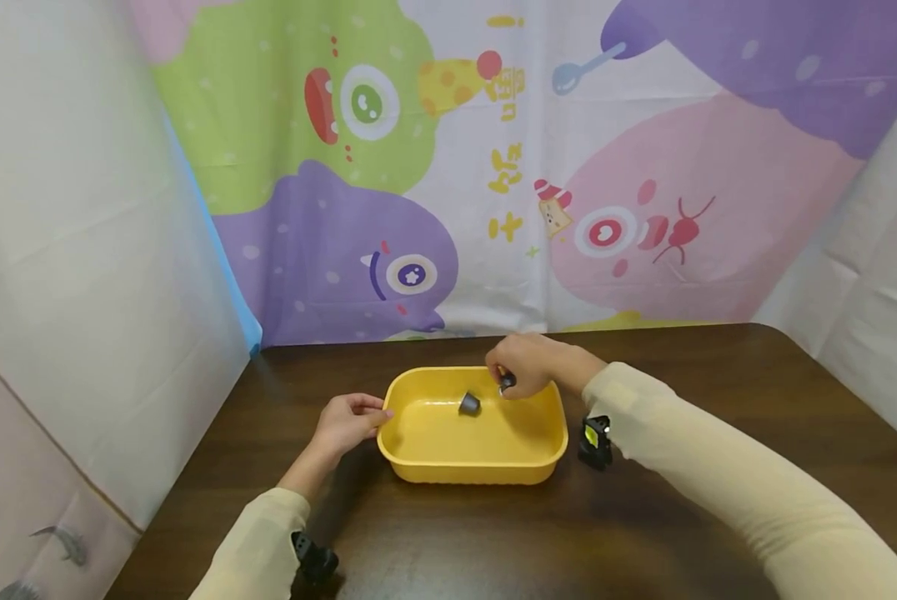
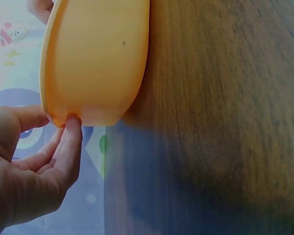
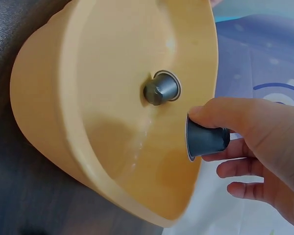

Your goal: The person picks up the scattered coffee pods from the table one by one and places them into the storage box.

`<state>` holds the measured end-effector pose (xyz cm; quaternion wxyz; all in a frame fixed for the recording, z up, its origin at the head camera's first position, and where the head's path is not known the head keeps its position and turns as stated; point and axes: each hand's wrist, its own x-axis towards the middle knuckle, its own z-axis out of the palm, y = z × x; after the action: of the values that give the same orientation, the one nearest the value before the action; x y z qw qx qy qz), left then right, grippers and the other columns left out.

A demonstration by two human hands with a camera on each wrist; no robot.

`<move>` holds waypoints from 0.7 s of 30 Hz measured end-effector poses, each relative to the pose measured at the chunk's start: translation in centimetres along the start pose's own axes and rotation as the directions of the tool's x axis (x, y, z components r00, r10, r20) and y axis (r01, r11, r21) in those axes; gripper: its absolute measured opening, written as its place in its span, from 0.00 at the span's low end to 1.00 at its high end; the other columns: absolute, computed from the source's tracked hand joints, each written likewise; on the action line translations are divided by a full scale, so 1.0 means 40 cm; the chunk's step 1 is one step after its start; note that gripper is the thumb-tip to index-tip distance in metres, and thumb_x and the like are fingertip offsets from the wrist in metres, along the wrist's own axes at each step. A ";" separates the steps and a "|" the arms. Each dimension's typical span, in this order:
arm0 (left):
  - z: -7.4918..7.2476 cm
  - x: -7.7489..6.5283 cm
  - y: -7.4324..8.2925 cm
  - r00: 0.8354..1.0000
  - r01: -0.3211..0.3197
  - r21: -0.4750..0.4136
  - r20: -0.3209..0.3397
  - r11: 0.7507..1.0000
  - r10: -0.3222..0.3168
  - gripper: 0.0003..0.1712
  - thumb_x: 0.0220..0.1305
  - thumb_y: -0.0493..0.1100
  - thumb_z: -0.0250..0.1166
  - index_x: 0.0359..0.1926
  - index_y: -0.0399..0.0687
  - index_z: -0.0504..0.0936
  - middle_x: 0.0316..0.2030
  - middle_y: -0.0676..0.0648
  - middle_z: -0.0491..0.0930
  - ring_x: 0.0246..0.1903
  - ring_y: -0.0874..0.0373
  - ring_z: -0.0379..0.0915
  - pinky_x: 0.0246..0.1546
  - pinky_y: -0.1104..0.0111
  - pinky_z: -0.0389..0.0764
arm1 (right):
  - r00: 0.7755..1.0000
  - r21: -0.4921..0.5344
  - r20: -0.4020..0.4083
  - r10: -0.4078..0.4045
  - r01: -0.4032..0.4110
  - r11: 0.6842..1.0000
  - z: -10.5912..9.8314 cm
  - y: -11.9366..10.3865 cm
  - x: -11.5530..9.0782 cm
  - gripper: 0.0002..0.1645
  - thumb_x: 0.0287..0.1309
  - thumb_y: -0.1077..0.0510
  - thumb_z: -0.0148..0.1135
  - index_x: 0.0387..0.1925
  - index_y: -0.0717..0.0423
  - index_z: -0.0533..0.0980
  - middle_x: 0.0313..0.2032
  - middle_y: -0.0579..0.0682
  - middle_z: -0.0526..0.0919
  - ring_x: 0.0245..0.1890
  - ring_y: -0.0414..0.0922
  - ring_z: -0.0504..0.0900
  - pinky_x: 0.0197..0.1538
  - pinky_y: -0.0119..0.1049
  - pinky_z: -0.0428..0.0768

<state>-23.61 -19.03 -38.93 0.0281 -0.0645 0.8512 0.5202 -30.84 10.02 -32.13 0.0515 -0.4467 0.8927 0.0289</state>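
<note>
A yellow plastic basin [image 1: 463,472] stands on the dark wooden table. Inside it, on the floor, lies a dark grey coffee capsule [image 1: 469,404], seen tilted on its side in the right wrist view. Over the basin's back right part, my right hand [image 1: 527,365] pinches a second dark coffee capsule [image 3: 206,138] between thumb and fingers, its rimmed end facing the basin. At the basin's left end my left hand [image 1: 347,425] grips the rim, thumb on one side and fingertips against the outer wall [image 2: 100,58].
The brown wooden table [image 1: 448,542] runs back to a printed cartoon curtain [image 1: 493,167]. Pale cloth hangs at the left [image 1: 103,208] and right. Each wrist carries a small black camera, such as the right one [image 1: 594,442].
</note>
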 end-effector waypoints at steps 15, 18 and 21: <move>0.001 -0.010 -0.002 1.000 0.014 -0.020 -0.005 1.000 -0.014 0.15 0.58 0.39 0.68 0.42 0.32 0.81 0.36 0.40 0.82 0.28 0.61 0.79 0.35 0.67 0.86 | 0.989 0.047 -0.134 -0.062 0.068 0.997 0.005 -0.017 -0.042 0.15 0.47 0.54 0.67 0.38 0.54 0.77 0.32 0.50 0.80 0.31 0.41 0.72 0.37 0.34 0.74; 0.000 -0.009 -0.001 1.000 0.010 -0.023 -0.005 1.000 -0.010 0.15 0.58 0.39 0.68 0.42 0.32 0.81 0.36 0.40 0.82 0.28 0.60 0.79 0.35 0.67 0.86 | 0.974 0.055 -0.210 -0.087 0.100 0.993 0.018 -0.013 -0.061 0.16 0.48 0.56 0.67 0.40 0.55 0.77 0.33 0.51 0.80 0.33 0.42 0.73 0.41 0.35 0.75; -0.003 -0.005 0.001 1.000 0.002 -0.025 -0.007 1.000 -0.002 0.15 0.58 0.39 0.68 0.42 0.32 0.81 0.36 0.40 0.82 0.28 0.60 0.79 0.36 0.65 0.86 | 0.960 0.058 -0.261 -0.103 0.123 0.991 0.032 -0.007 -0.078 0.17 0.49 0.56 0.68 0.41 0.56 0.76 0.35 0.51 0.80 0.36 0.43 0.74 0.44 0.37 0.77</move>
<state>-23.44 -19.09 -38.80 0.0248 -0.0675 0.8445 0.5307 -28.68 12.45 -33.04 -0.0468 -0.4947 0.8653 -0.0654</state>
